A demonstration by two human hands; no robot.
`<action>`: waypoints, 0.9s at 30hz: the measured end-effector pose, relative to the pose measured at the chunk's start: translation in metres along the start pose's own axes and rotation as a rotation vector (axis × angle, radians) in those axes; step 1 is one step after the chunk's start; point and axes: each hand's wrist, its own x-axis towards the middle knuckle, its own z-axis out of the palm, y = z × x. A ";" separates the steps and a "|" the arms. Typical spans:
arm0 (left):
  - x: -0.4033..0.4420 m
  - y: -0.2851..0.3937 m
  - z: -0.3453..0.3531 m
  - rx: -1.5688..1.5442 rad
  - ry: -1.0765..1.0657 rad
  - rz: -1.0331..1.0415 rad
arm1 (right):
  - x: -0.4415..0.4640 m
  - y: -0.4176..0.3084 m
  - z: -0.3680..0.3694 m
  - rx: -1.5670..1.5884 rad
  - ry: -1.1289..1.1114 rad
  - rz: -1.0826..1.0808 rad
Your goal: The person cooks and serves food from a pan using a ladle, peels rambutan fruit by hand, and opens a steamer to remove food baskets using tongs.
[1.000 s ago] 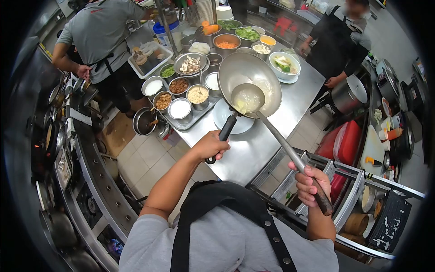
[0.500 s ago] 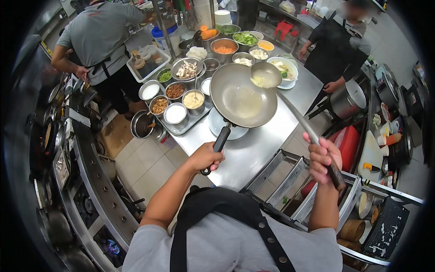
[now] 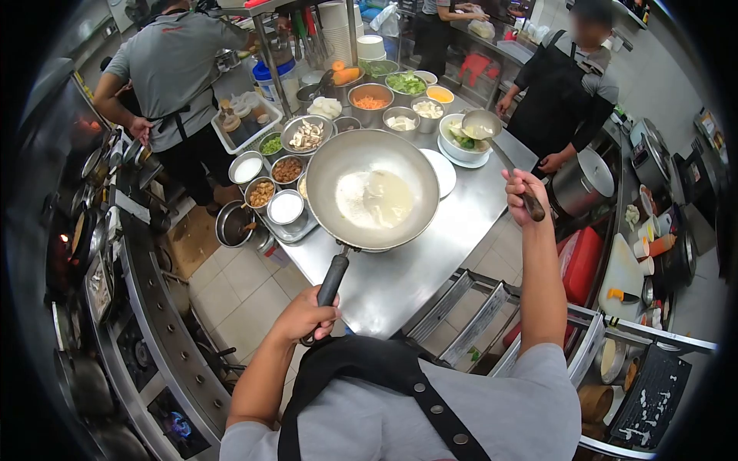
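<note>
My left hand (image 3: 309,313) is closed around the black handle of a wide wok (image 3: 323,177), which is over the steel table. Pale liquid lies in the wok's bottom. With fingers wrapped round its dark grip, my right hand (image 3: 526,197) holds a long ladle (image 3: 507,157). The ladle's bowl, with some pale food in it, is over the right rim of a white bowl (image 3: 464,154) holding green vegetables and broth. A white plate (image 3: 441,174) sits between the wok and that bowl, partly hidden by the wok.
Metal containers of ingredients, including carrots (image 3: 370,103) and mushrooms (image 3: 307,135), stand along the far side of the steel table (image 3: 461,223). One person (image 3: 181,69) stands at the left, another (image 3: 557,100) at the right beside a large pot (image 3: 586,180). Stove burners are at lower left.
The wok has moved left and nearer to me with my left hand. My right hand has raised the ladle away from the wok, to the right, over the white bowl.
</note>
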 end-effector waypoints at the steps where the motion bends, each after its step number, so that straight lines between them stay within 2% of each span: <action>1: -0.004 0.000 0.000 -0.024 -0.007 0.004 | 0.005 0.000 -0.003 -0.016 0.011 -0.004; 6: -0.022 -0.004 0.003 -0.042 0.063 0.035 | 0.020 0.005 -0.025 -0.243 0.103 -0.058; 10: -0.029 -0.005 0.003 -0.051 0.084 0.046 | 0.028 0.014 -0.029 -0.601 0.326 -0.066; 14: -0.029 -0.005 0.005 -0.033 0.081 0.067 | 0.017 0.035 -0.019 -1.115 0.437 -0.274; 15: -0.028 -0.005 0.005 -0.034 0.071 0.070 | 0.011 0.036 -0.017 -1.252 0.450 -0.241; 18: -0.023 -0.002 0.006 -0.023 0.048 0.074 | 0.016 0.042 -0.047 -1.730 0.535 -0.455; 22: -0.017 0.000 0.004 0.010 0.042 0.063 | -0.016 0.055 -0.027 -1.581 0.458 -0.546; 27: -0.004 0.003 0.004 0.056 0.052 0.056 | -0.102 0.058 0.047 -0.965 0.148 -0.290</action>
